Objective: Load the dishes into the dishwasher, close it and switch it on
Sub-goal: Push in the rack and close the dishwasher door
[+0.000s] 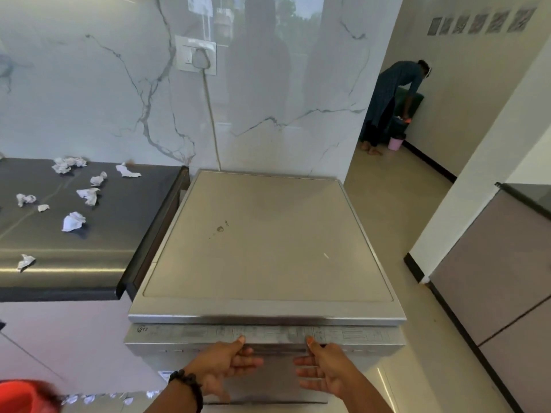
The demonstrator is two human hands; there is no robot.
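Closest to the camera, the left hand (222,369) and the right hand (323,372) lie flat against the front of the dishwasher's door (268,383), side by side and a little apart. On each hand the fingers (249,362) are straight and loosely spread, pointing inward toward the other hand and gripping nothing, while each thumb reaches up to the lower edge of the control panel (265,333). A dark beaded bracelet (187,386) circles the left wrist. A blurred red object (24,396) fills the lower left corner. The dishwasher (265,242), a grey freestanding unit, stands directly ahead with its door up against the body, and its flat top carries a small dark smudge (220,228). Just to its left runs a dark surface (89,234) scattered with crumpled white paper scraps (73,222). Behind both rises a white marble wall (104,84) with a socket plate (195,55), from which a pale cable (211,120) drops behind the machine. Far off on the right, another person (390,102) bends over near a small pink bin (396,143) on the floor.
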